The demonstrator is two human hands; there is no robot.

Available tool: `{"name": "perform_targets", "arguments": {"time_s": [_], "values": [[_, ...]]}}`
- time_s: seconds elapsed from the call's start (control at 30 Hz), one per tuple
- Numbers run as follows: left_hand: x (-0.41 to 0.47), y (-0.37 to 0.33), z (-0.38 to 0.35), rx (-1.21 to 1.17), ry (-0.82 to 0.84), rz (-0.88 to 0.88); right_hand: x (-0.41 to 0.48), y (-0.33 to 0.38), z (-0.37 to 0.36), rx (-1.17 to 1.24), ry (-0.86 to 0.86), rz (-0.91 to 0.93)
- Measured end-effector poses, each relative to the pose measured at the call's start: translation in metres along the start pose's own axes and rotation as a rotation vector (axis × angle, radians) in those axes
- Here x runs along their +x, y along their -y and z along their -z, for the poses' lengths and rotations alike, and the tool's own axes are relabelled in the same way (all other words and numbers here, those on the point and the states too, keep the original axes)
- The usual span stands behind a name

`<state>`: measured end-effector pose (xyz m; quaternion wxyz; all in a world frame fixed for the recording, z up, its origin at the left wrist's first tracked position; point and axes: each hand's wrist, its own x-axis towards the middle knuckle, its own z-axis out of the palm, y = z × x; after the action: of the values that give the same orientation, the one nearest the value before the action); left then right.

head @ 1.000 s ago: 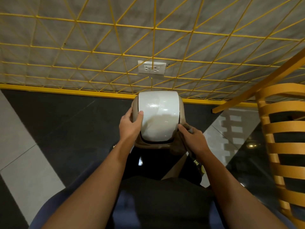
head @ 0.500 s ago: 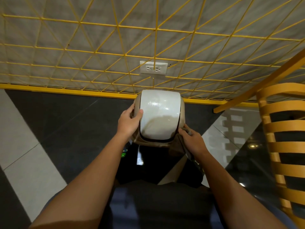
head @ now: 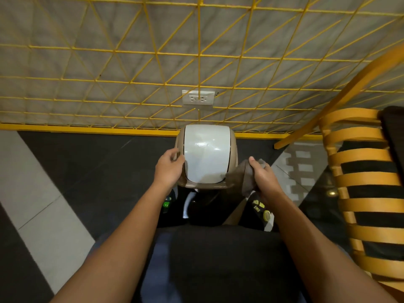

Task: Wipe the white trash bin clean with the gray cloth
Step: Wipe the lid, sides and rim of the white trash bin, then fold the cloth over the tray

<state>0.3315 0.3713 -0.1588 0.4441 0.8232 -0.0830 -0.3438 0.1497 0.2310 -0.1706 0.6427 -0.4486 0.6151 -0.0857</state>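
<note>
Right hand (head: 264,178) is clenched around a bunched gray fabric cloth (head: 242,178), thumb on top, with the cloth touching the bin's right flank. Left hand (head: 168,167) curls fingers and thumb over the left rim of the glossy white-lidded, tan-sided plastic trash bin (head: 205,154). The bin stands on dark floor tile (head: 98,171) against the yellow-gridded wall (head: 109,73), below a white wall outlet (head: 198,97). An orange slatted wooden chair (head: 367,158) is to the right.

The white trash bin (head: 206,158), glossy lid closed in a tan rim, stands upright; the gray cloth (head: 241,179) is bunched against its right side
</note>
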Motion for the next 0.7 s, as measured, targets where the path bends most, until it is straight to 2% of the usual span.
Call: {"name": "perform_targets", "arguments": {"time_s": [0.07, 0.27, 0.5, 0.7], "values": [[-0.023, -0.009, 0.001, -0.031, 0.03, -0.008, -0.017, 0.008, 0.005, 0.134, 0.067, -0.026], [-0.104, -0.061, -0.018, -0.147, 0.175, -0.126, -0.086, 0.041, 0.03, 0.481, 0.368, 0.125], [-0.179, -0.125, -0.05, -0.252, 0.408, -0.301, -0.16, 0.068, 0.091, 0.504, 0.568, 0.273], [-0.197, -0.146, -0.083, -0.335, 0.591, -0.243, -0.177, 0.078, 0.14, 0.537, 0.558, 0.36]]}}
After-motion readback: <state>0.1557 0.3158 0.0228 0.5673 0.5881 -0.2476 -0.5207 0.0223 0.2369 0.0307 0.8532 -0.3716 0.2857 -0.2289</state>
